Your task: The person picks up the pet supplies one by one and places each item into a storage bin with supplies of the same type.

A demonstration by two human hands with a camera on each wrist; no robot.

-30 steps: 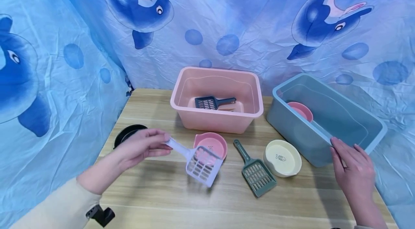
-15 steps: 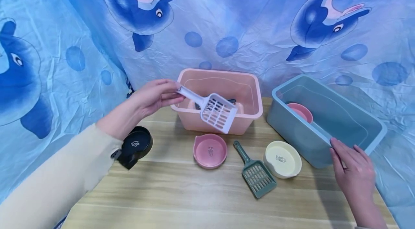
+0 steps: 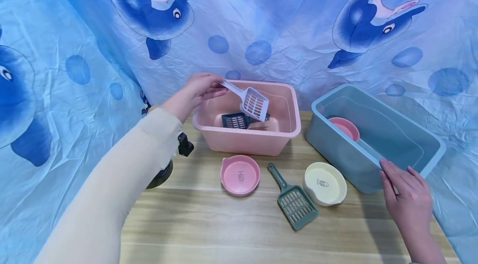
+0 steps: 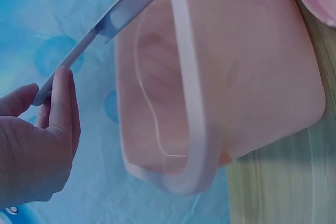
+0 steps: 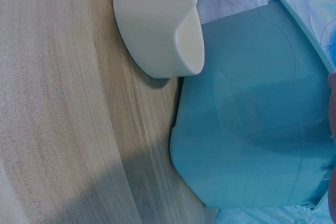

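Note:
My left hand (image 3: 204, 88) pinches the handle end of a lavender litter scoop (image 3: 255, 104). It holds the scoop tilted over the pink litter box (image 3: 246, 141), its slotted head above the opening. Inside that box lie a dark blue litter scoop (image 3: 234, 120) and a light orange-brown thing, partly hidden. In the left wrist view, the lavender scoop (image 4: 131, 6) shows edge-on above the box rim (image 4: 191, 77). My right hand (image 3: 408, 197) grips the near rim of the blue litter box (image 3: 347, 152); some fingers are hidden. A pink bowl (image 3: 343, 128) sits inside this box.
A pink bowl (image 3: 240, 175), a green litter scoop (image 3: 296, 206) and a cream bowl (image 3: 325, 184) lie on the wooden table (image 3: 224, 231). A black bowl (image 3: 161, 177) is mostly hidden under my left sleeve. A dolphin-print curtain (image 3: 291, 19) hangs behind.
My left hand has carried the lavender scoop from above the table, up and away from me, to over the pink litter box. My right hand has stayed on the blue box's rim.

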